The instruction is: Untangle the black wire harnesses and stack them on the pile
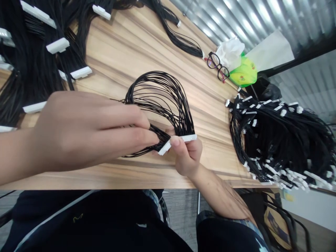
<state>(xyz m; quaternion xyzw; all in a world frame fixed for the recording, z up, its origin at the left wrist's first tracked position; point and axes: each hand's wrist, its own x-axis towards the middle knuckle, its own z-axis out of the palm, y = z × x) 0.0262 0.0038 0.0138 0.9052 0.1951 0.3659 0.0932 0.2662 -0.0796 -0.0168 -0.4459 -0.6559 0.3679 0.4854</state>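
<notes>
A black wire harness (187, 113) is bent into a loop over the wooden table, its two white connectors (164, 148) brought close together. My right hand (187, 157) pinches it at the connectors, thumb on top near where they meet. From the left, my left hand (97, 131) reaches across with its fingers pressed together around the wires just behind the nearer connector. Its thumb and the wires under the palm are hidden. Slight blur softens the left hand.
More black harnesses with white connectors (58, 46) cover the table's left side. A large coiled pile (283, 140) lies at the right. Along the back are a thin harness (181, 42), glasses (218, 66), a green tissue pack (244, 72) and corrugated metal (252, 21).
</notes>
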